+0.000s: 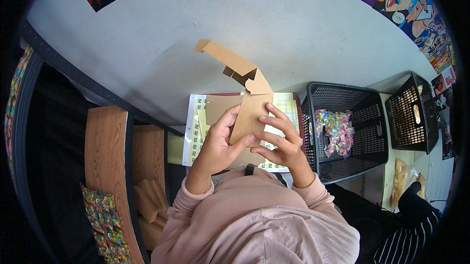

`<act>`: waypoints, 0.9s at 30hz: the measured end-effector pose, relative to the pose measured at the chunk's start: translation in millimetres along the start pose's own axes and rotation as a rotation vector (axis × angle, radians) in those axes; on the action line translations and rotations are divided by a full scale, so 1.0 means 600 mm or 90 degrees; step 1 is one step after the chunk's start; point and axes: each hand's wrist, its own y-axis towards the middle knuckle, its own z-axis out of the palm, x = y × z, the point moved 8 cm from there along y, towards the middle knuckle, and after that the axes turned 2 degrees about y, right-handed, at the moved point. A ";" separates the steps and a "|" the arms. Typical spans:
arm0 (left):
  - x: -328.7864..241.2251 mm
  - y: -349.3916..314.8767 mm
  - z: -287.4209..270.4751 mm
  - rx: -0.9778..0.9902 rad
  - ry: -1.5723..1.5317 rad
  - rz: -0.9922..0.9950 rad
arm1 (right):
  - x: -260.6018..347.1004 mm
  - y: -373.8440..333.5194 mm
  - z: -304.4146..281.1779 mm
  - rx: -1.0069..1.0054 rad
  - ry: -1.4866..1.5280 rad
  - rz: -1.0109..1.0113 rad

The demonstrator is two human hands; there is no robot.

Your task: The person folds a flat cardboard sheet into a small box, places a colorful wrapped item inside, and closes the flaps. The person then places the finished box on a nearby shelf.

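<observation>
A flat brown cardboard box blank point(247, 98) is held upright in front of me, with its upper flaps bent away toward the wall. My left hand point(219, 142) grips its lower left part, thumb across the front. My right hand point(282, 140) holds its right edge, fingers spread over the front face. Beneath the hands lie sheets of pale labels point(195, 129) on a reddish board.
A black mesh basket point(366, 98) holding several small colourful wrapped pieces stands to the right, with a second black basket point(410, 117) beyond it. Wooden boards point(105, 149) and a stack of brown cardboard blanks point(149, 195) are at the left. Another person's dark, striped sleeve point(413, 220) shows at lower right.
</observation>
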 end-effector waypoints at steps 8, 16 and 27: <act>0.005 0.008 -0.020 -0.030 -0.093 0.041 | 0.007 0.004 -0.004 -0.013 0.079 0.018; 0.023 0.015 -0.038 -0.083 -0.019 0.018 | -0.008 -0.004 0.010 0.027 0.093 0.112; 0.017 0.019 -0.033 -0.055 0.026 0.009 | -0.005 0.002 0.010 0.042 0.087 0.169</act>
